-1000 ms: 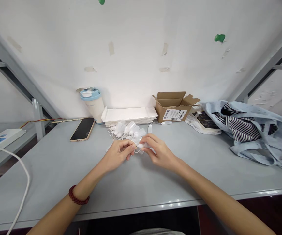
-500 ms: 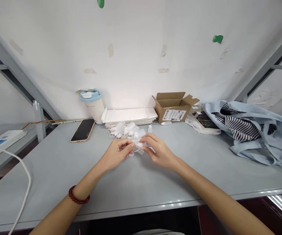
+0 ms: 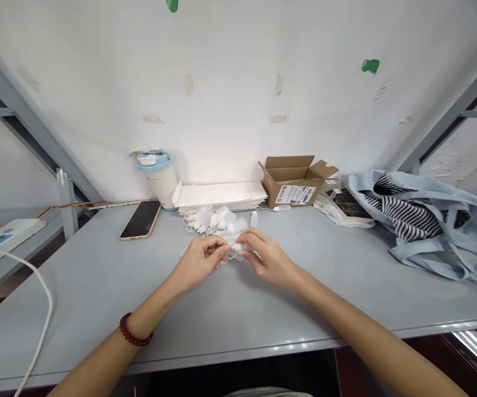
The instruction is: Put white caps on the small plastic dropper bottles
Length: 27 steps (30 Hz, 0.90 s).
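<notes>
Over the middle of the grey table, my right hand (image 3: 269,257) pinches a small translucent plastic tube with a white cap (image 3: 237,247) between thumb and fingers. My left hand (image 3: 200,260) is closed just left of it, thumb and fingertip together at the thin white cord (image 3: 231,256) looping from the tube. What lies inside the left fingers is mostly hidden. Right behind both hands sits a pile of similar clear tubes with white cords (image 3: 221,218), partly covered by my fingers. A single slim white piece (image 3: 253,219) stands out at the pile's right.
Behind the pile lie stacked white envelopes or cards (image 3: 217,194), with an open cardboard box (image 3: 294,184) at their right. A lidded cup (image 3: 159,184) and a phone (image 3: 140,219) are on the left. A light blue bag (image 3: 437,220) fills the right side.
My hands stay close together at nearly the same spot. The left fingertips have shifted slightly at the cord, and the tube in my right hand has turned a little.
</notes>
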Each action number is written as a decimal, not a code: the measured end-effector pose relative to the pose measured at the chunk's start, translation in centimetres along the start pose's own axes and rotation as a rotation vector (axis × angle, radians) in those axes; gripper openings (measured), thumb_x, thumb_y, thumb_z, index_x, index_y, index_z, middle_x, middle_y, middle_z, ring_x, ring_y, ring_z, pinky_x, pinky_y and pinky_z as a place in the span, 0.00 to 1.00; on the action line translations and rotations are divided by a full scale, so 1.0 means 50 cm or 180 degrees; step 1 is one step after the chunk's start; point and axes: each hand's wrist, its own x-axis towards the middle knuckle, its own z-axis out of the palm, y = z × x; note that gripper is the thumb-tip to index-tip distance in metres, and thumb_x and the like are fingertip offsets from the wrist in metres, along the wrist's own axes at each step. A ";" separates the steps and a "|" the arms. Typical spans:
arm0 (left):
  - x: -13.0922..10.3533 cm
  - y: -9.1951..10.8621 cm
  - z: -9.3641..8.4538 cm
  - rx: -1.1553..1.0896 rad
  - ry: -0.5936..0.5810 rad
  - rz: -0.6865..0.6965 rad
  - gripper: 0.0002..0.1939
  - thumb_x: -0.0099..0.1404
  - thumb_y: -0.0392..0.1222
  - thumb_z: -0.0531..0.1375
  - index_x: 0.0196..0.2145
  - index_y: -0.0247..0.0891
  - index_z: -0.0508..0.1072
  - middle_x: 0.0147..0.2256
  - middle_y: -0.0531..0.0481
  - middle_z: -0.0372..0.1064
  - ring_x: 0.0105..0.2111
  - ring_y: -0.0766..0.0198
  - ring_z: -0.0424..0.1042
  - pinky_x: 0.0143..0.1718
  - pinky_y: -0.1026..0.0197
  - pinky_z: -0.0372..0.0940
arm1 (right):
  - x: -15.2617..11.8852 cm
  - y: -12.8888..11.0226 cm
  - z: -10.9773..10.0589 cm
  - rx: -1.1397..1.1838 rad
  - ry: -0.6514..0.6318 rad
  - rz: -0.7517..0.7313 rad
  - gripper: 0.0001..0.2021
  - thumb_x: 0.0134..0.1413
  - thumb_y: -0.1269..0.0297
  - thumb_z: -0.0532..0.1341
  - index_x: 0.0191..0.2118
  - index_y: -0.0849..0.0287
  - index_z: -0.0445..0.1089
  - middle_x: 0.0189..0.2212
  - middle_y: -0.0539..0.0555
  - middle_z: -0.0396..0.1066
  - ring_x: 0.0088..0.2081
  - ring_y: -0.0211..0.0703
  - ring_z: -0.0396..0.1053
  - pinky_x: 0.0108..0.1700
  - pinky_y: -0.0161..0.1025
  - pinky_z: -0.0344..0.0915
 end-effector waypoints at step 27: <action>0.018 -0.038 -0.133 0.0020 0.0412 -0.0690 0.17 0.56 0.53 0.58 0.19 0.37 0.69 0.16 0.55 0.58 0.17 0.69 0.55 0.22 0.65 0.53 | 0.001 0.101 -0.036 -0.0639 -0.0093 0.0545 0.11 0.62 0.66 0.49 0.46 0.61 0.64 0.42 0.61 0.66 0.44 0.48 0.65 0.45 0.48 0.65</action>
